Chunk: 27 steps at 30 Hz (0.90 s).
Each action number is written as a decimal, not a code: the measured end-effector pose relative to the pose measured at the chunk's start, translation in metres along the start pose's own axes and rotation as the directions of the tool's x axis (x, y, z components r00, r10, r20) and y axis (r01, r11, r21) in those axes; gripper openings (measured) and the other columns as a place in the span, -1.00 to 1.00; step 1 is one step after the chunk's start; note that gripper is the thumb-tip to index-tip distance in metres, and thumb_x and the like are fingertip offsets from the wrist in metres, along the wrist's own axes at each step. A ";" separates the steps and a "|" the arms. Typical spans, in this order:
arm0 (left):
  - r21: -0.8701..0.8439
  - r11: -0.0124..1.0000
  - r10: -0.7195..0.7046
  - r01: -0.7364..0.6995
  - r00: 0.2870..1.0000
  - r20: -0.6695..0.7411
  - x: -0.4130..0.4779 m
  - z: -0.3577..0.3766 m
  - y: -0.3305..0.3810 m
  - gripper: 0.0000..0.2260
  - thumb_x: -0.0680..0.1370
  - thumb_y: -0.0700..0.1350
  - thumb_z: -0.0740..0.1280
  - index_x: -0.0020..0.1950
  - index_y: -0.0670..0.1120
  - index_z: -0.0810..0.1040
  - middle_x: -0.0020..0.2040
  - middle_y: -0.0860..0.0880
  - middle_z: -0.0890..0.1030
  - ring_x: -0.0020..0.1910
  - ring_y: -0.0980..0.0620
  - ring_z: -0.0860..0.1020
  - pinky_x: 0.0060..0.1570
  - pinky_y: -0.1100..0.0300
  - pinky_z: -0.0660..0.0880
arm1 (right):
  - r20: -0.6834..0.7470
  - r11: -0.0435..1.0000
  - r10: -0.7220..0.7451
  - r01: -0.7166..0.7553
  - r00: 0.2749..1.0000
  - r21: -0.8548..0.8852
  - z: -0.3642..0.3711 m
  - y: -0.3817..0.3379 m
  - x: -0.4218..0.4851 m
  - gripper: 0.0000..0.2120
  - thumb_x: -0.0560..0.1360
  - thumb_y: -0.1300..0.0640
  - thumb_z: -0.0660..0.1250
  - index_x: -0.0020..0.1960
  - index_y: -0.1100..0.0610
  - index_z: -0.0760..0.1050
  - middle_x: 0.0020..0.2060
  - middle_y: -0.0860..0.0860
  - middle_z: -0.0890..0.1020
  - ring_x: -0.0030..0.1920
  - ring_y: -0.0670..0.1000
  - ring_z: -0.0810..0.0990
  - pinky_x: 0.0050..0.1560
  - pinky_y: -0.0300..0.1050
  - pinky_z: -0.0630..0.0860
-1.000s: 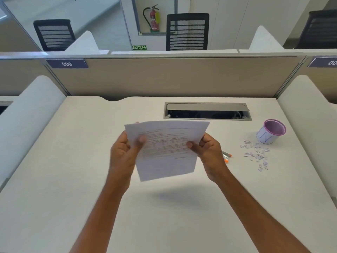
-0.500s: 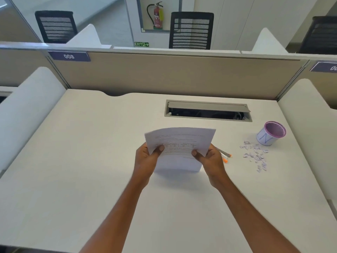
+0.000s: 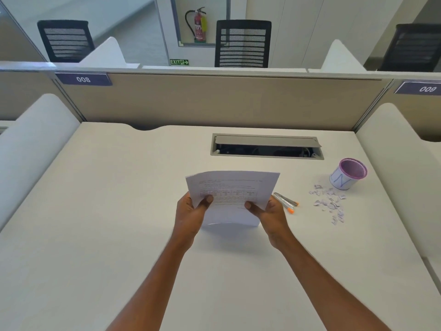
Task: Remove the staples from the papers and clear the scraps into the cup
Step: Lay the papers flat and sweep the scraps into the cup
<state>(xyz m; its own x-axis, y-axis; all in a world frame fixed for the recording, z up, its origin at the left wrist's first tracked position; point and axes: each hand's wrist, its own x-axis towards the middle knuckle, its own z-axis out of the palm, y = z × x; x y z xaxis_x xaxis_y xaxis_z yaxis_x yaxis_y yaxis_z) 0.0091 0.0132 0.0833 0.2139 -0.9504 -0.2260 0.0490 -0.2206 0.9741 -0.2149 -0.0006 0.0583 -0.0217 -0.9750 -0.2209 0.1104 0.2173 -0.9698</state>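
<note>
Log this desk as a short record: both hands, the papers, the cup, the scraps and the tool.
left hand: grips the papers' left edge, thumb on the front
right hand: grips the right edge, thumb on the front
papers: printed side towards the camera, held over the desk; no staple visible
cup: upright at far right, purple rim; contents cannot be told
scraps: loose on the desk beside the cup, outside it
tool: silver with orange tips, lying right of the right hand, untouched

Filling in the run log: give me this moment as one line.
left hand: grips papers | right hand: grips papers | scraps: on desk, near cup | orange-tipped tool: on desk
</note>
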 end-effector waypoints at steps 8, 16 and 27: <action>-0.019 1.000 -0.010 0.010 1.000 -0.024 0.002 0.001 -0.004 -0.76 0.69 -0.21 0.45 0.28 0.08 0.66 0.17 0.10 0.78 0.20 -0.04 0.71 0.15 0.20 0.66 | 0.003 0.999 0.038 -0.038 0.999 -0.010 0.003 0.006 0.000 -0.65 0.57 0.32 0.52 0.27 0.00 0.65 0.13 -0.12 0.79 0.12 -0.11 0.75 0.10 -0.30 0.63; -0.025 1.000 -0.011 0.010 0.999 -0.031 0.003 -0.004 -0.004 -0.75 0.69 -0.18 0.45 0.36 0.00 0.64 0.22 0.02 0.77 0.20 -0.09 0.72 0.16 0.16 0.70 | 0.007 0.998 0.048 -0.048 0.999 -0.046 0.003 0.000 -0.002 -0.66 0.57 0.29 0.53 0.27 -0.02 0.65 0.13 -0.12 0.79 0.12 -0.12 0.74 0.10 -0.30 0.64; 0.065 0.997 -0.033 0.034 0.999 -0.011 0.004 -0.014 0.009 -0.78 0.70 -0.17 0.44 0.33 0.03 0.68 0.17 0.05 0.80 0.17 -0.05 0.75 0.13 0.07 0.68 | 0.007 0.997 0.000 0.001 1.000 -0.071 -0.003 -0.022 -0.005 -0.78 0.64 0.29 0.44 0.26 0.14 0.65 0.13 -0.01 0.80 0.16 0.03 0.77 0.22 -0.06 0.69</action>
<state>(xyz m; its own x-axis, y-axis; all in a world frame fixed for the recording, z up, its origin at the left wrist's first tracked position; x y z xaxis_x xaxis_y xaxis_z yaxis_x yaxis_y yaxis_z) 0.0242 0.0103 0.0907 0.2232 -0.9399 -0.2584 -0.0077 -0.2668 0.9637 -0.2198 -0.0002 0.0808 -0.0152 -0.9754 -0.2201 0.0398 0.2193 -0.9748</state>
